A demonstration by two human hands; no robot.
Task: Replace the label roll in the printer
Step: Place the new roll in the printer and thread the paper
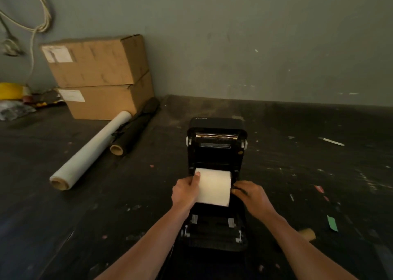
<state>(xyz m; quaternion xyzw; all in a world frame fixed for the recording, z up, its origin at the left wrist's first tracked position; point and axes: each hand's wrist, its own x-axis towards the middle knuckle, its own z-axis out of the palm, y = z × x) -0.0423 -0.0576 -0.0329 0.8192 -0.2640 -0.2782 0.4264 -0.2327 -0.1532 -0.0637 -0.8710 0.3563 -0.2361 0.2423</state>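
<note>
In the head view, a black printer (215, 173) is sitting on a dark, scuffed table (106, 205) with its lid standing open and tilted back toward the wall. A white label roll (214, 187) is lying across the open bay, its axis running side to side, and both bare hands are closing in on its ends.

The left hand (186, 191) is wrapping the roll's left end, with the thumb lying over the top edge and the remaining fingers curling under, out of sight. The right hand (248, 192) is pressing against the right end, its fingers bunched narrow at the printer's side wall; whether they are gripping the roll or a part of the printer, I cannot tell.

Beyond the left fingers, well apart, a long white film roll (89, 152) is lying beside a dark roll (136, 128), and two stacked cardboard boxes (100, 77) are standing against the wall. Beyond the right fingers, far off, a pen (331, 141) is resting on the table. Nearer the right forearm, a green scrap (332, 223) is lying flat.
</note>
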